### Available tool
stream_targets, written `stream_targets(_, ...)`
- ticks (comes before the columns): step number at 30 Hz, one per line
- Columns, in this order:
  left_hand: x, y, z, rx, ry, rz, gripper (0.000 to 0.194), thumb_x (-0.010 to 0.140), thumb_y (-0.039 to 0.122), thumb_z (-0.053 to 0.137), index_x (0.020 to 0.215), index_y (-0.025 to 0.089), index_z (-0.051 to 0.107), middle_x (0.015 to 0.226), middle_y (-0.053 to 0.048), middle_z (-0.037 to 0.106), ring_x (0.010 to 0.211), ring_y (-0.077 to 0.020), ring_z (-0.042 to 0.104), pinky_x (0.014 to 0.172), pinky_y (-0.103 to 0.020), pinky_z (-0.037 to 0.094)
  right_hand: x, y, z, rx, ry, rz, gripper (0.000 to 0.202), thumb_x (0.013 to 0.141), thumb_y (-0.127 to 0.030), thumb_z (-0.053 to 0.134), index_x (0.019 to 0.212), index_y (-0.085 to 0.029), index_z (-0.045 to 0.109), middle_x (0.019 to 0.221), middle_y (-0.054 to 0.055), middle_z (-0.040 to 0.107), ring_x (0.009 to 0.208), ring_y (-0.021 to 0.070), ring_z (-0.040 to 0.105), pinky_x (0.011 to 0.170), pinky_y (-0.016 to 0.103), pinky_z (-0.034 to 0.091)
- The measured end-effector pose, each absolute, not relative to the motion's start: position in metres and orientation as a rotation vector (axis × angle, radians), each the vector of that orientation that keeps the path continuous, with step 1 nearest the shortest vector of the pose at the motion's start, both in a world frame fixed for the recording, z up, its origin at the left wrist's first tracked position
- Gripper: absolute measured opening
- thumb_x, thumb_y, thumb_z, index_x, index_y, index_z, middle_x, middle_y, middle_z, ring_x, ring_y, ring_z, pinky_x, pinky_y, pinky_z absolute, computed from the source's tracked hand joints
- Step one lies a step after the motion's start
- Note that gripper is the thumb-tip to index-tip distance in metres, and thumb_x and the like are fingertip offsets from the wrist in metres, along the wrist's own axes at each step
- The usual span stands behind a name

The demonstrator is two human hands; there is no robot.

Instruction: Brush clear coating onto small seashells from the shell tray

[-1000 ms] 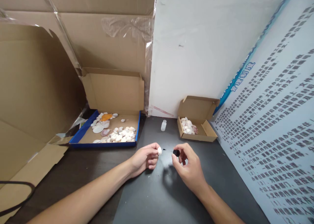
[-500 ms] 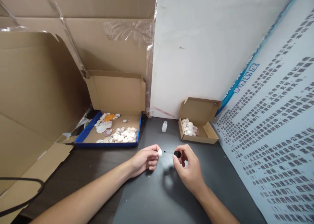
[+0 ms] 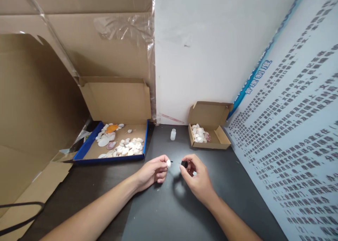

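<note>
1. Brush tip (image 3: pixel 171 161) has moved closer to the white seashell (image 3: pixel 168 164).
2. Left hand (image 3: pixel 153 172) pinches it by the edge, seemingly leaving its face exposed.
3. Right hand (image 3: pixel 197 175) grasps the black cap (image 3: pixel 184 164), likely as a handle.

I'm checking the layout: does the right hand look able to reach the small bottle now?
Probably yes: nothing seems to block the right hand from the small bottle, though the fingers hold a black cap.
</note>
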State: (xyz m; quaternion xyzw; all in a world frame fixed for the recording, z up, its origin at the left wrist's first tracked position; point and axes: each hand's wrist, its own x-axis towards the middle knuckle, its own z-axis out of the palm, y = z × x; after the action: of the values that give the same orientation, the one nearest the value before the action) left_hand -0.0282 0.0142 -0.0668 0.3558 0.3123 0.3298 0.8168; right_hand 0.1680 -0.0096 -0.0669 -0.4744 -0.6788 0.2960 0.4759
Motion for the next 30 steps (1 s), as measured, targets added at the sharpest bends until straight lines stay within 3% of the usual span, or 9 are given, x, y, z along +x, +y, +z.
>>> stream_targets(7, -0.0283, 0.017, -0.0673, 0.739, 0.658, 0.68, 0.015, 0.08, 0.021, 0.059, 0.083, 0.018, 0.045, 0.059, 0.007, 0.034, 0.046, -0.005, 0.027, 0.046, -0.019, 0.024, 0.169, -0.0131, -0.0601, -1.164, -1.654, 0.841, 0.012, 0.085, -0.027, 0.055, 0.095, -0.019, 0.052, 0.063, -0.005, 0.046, 0.052, 0.0116, 0.047, 0.051, 0.023, 0.039)
stream_targets(13, -0.0283, 0.0163, -0.0666, 0.757, 0.659, 0.679, 0.012, 0.081, 0.021, 0.058, 0.082, 0.018, 0.047, 0.058, 0.007, 0.031, 0.046, -0.0049, 0.027, 0.046, -0.019, 0.024, 0.1682, -0.013, -0.0605, -1.248, -1.669, 0.695, 0.01, 0.083, -0.024, 0.057, 0.09, -0.019, 0.054, 0.067, -0.004, 0.047, 0.054, 0.0112, 0.046, 0.052, 0.023, 0.038)
stream_targets(25, -0.0259, 0.0138, -0.0644, 0.738, 0.684, 0.723, 0.01, 0.079, 0.019, 0.055, 0.081, 0.018, 0.045, 0.06, 0.007, 0.035, 0.044, -0.0044, 0.027, 0.044, -0.019, 0.024, 0.1709, -0.0108, -0.061, -1.116, -1.541, 0.931, 0.015, 0.086, -0.032, 0.055, 0.094, -0.02, 0.051, 0.07, -0.003, 0.049, 0.05, 0.0098, 0.047, 0.049, 0.022, 0.038)
stream_targets(30, -0.0255, 0.0145, -0.0651, 0.753, 0.674, 0.733, 0.011, 0.077, 0.019, 0.056, 0.08, 0.018, 0.045, 0.059, 0.007, 0.035, 0.044, -0.0044, 0.027, 0.044, -0.019, 0.025, 0.1704, -0.0082, -0.0632, -1.222, -1.601, 0.794, 0.016, 0.083, -0.031, 0.059, 0.092, -0.019, 0.053, 0.066, -0.004, 0.049, 0.05, 0.0106, 0.047, 0.049, 0.023, 0.037)
